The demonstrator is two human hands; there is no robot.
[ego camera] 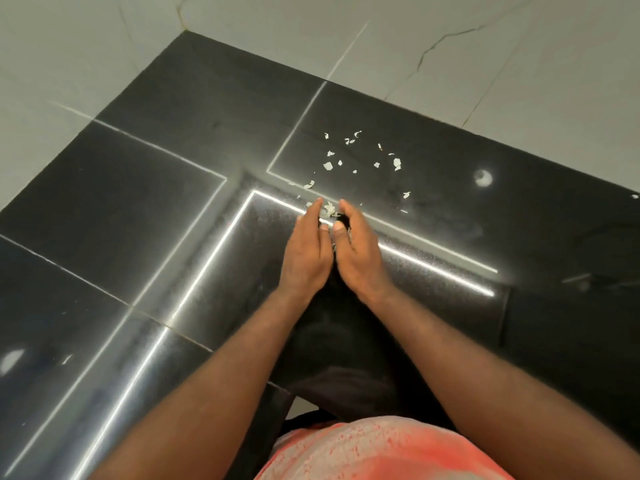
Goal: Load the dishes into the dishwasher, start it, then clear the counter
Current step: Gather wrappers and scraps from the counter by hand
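Small pale scraps, like bits of peel, lie scattered on the glossy black counter. My left hand and my right hand rest side by side on the counter, fingers straight and edges down, cupped toward each other around a few scraps at their fingertips. Neither hand grips anything. No dishes or dishwasher are in view.
The counter meets a pale marble-look wall in a corner at the top. Bright ceiling-light reflections streak across the black surface. A round whitish spot sits to the right of the scraps. My pink shirt fills the bottom edge.
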